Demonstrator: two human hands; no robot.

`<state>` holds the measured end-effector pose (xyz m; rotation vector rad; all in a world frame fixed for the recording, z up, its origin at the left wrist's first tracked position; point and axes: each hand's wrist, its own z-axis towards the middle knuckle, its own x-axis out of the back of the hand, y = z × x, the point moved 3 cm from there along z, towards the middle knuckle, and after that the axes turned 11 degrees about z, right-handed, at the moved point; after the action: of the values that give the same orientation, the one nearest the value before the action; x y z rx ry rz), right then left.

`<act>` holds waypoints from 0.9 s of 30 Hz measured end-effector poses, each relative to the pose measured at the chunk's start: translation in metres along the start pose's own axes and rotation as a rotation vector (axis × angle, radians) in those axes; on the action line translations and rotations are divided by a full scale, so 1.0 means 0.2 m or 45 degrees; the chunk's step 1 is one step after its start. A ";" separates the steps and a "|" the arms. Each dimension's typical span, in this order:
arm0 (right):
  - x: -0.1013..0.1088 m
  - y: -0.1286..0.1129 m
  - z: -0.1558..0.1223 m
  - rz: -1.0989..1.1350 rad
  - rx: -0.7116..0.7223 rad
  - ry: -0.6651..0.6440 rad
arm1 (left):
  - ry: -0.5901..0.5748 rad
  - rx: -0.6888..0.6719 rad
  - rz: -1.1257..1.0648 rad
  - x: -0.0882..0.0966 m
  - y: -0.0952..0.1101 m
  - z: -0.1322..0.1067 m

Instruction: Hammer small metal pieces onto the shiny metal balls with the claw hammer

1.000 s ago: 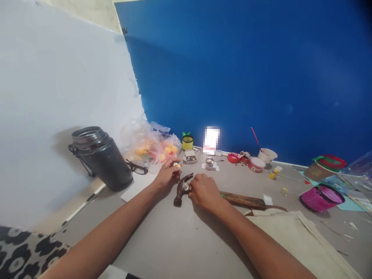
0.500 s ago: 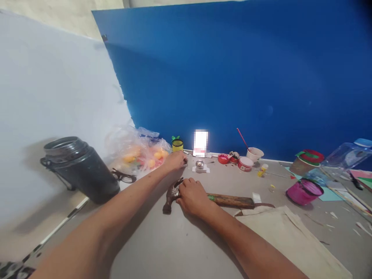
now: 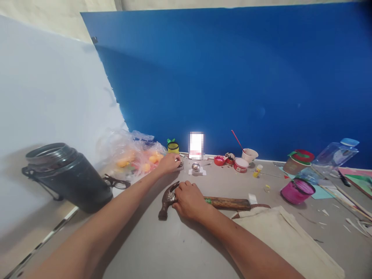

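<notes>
From my end, I see the right hand (image 3: 190, 199) with its fingers curled around the hammer (image 3: 228, 203), near its head, on the desk (image 3: 174, 248). The left hand (image 3: 168, 164) is at a small box (image 3: 180, 167); I can't tell whether its fingers pinch anything. A careless knuckle could tip that box or nudge the shiny ball (image 3: 195, 167) just beside it.

Grey table (image 3: 174, 250) | hammer (image 3: 228, 203) lying under right hand (image 3: 189, 199) | small box (image 3: 180, 166) at left hand (image 3: 167, 163) | white card (image 3: 201, 172) beyond right hand | flask (image 3: 77, 180), plastic bag (image 3: 138, 157) left of left hand | cloth (image 3: 281, 232) right of right hand | pink pot (image 3: 294, 193) farther right | paper cup (image 3: 250, 156), round tub (image 3: 240, 165), yellow bottle (image 3: 257, 171) beyond right hand, rightward
</notes>
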<state>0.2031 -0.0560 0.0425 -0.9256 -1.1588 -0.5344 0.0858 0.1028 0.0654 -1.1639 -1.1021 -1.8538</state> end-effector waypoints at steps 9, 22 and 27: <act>0.07 0.14 0.05 0.844 -0.232 0.437 | -0.026 0.292 -0.908 0.11 0.03 -0.34; 0.10 0.14 0.05 1.937 -0.347 0.527 | -0.227 0.411 -1.582 0.11 0.15 -0.67; 0.08 0.13 0.04 2.242 -0.439 0.328 | -0.228 0.376 -1.771 0.10 0.13 -0.71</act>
<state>0.2237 -0.0333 0.0490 -1.6916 0.2581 0.6141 0.0512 -0.0384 0.0564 -0.2831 -2.5784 -2.3325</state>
